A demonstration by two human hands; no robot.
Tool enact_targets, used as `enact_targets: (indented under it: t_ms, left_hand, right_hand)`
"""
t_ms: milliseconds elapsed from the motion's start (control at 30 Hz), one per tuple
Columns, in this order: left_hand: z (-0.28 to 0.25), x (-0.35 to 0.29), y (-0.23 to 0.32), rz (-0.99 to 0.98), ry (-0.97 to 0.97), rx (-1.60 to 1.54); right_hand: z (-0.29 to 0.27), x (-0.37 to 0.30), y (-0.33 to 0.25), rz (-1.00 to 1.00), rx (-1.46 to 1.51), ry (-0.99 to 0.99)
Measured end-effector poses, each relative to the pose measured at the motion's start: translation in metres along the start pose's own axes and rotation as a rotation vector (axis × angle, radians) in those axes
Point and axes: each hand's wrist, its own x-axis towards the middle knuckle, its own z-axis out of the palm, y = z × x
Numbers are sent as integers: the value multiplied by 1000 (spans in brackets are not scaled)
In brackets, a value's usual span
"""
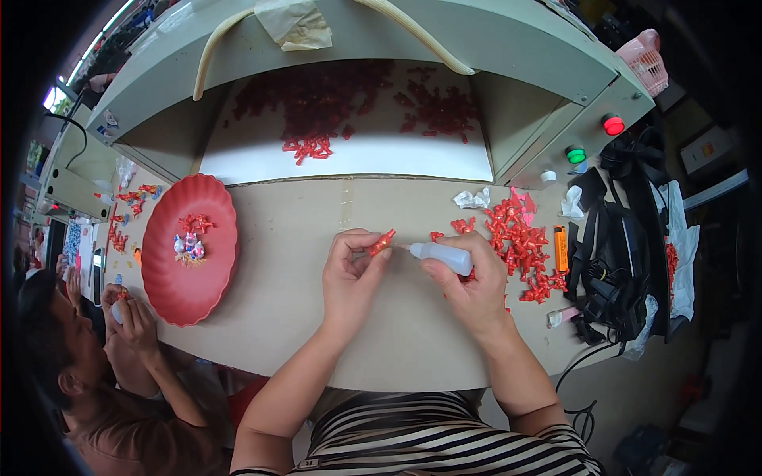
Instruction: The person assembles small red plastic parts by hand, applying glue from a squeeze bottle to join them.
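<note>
Left hand (349,274), frame centre: fingers pinched narrow on a small red piece (382,243), held above the beige table (302,230). Right hand (474,289), just right of centre: fingers wrapped around a white squeeze bottle (441,257), nozzle tip meeting the red piece. Pile of red pieces (520,246), centre right, beside the right hand. Red plate (171,285), centre left, holding a few pieces. Orange lighter (560,248), right of the pile. Co-worker's hands (131,317), lower left.
</note>
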Motion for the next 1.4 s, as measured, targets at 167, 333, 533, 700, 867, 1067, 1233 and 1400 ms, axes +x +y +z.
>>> enact_targets:
  t_ms: [167,333,533,700,867,1067,1233,1400]
  left_hand:
    - [0,0,0,7,4,-7]
    - [-1,0,-1,3,-2,-8]
    - [0,-1,0,-4,-9,-20]
    - [1,-1,3,-71,-5,-34]
    - [2,-1,2,-74,-6,-35]
    - [1,-1,1,-66,-5,-39]
    - [1,-1,1,-77,-5,-44]
    - [1,-1,1,-76,-3,-36]
  right_hand:
    - [0,1,-1,0,-7,10]
    - [0,0,1,-1,2,-2]
    - [1,0,2,-6,-2,20]
    - [1,0,3,-26,-5,29]
    - [1,-1,4,-44,-2,38]
    - [1,0,3,-63,-10,38]
    - [1,0,4,-64,-23,36]
    - [1,1,3,-62,-31,37]
